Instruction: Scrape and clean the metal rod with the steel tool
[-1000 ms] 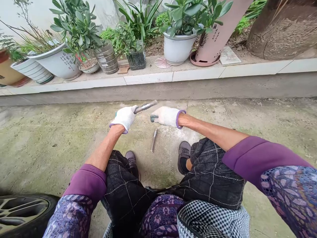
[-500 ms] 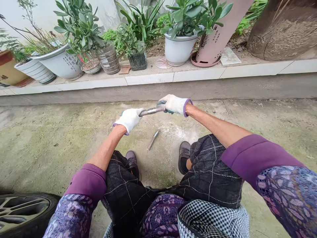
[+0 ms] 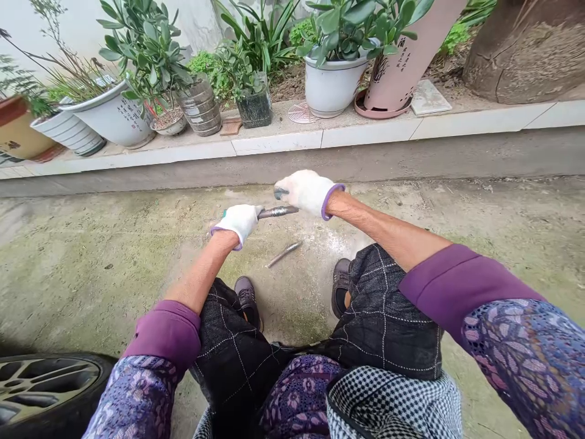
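Note:
Both my hands wear white knit gloves. My left hand is closed round one end of a short grey metal rod that points right, held above the concrete ground. My right hand hovers just above the rod's free end with its fingers curled; I cannot make out anything in it. A second metal rod lies on the ground between my feet, on a pale dusty patch.
My shoes rest on mossy concrete. A raised tiled ledge ahead carries several potted plants, among them a white pot. A car wheel sits at the lower left. A large tree trunk stands at the top right.
My right hand rose to the held rod's tip, then let go and lifted just above it. The rod on the ground has turned to lie more crosswise.

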A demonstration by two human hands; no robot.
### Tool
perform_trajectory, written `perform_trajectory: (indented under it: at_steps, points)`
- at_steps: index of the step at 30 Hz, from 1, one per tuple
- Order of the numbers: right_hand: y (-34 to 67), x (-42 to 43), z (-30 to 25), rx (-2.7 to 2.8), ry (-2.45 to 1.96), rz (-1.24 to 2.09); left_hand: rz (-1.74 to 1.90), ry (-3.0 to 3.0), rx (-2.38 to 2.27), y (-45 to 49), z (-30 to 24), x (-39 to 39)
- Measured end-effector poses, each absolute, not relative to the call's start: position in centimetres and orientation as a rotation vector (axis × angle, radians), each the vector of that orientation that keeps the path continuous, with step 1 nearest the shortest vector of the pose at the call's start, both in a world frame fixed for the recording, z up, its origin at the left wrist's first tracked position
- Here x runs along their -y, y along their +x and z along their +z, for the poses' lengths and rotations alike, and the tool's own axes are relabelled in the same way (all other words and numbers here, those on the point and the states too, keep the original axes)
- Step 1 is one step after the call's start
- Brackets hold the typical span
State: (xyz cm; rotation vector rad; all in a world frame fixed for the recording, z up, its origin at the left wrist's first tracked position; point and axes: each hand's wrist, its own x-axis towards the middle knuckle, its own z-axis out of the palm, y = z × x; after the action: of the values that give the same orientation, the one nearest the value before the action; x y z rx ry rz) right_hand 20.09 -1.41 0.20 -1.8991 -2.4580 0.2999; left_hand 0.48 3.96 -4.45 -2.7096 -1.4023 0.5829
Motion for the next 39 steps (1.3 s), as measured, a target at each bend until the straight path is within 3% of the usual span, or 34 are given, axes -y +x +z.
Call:
perform_trajectory:
  at_steps: [6,11,16,21,26,30,33,39]
  points:
    - [23.7,0.9,-1.4,2.174,-1.962,0.63,0.134,-3.0,1.588,1.0,-2.7,-2.7]
    - [21.8,2.6,-2.4,2.339,-1.837,0.69,-0.221,-3.106,1.889,0.4,-2.2,-2.7]
    - [18.4,3.8,-0.4,2.59,-1.795,0.48,0.197,-2.775,1.746,0.4,-3.2,-3.8]
    - [19.2,2.4,1.0,2.452,-1.874,0.407,0.586,-2.677,1.452,0.8,-3.7,-3.7]
    - [22.8,1.1,-0.5,2.211,-1.918,0.54,0.492,-2.876,1.439,1.3,-2.5,-2.4]
    - [23.3,1.8,-2.4,2.114,-1.955,0.795,-0.004,-3.12,1.843,0.7,-1.7,-2.2]
    - [21.8,2.7,-3.0,2.302,-1.879,0.745,-0.22,-3.07,2.007,0.0,-1.8,-3.0]
    - [17.9,3.3,-0.6,2.667,-1.738,0.441,0.401,-2.679,1.646,-0.6,-3.6,-4.6]
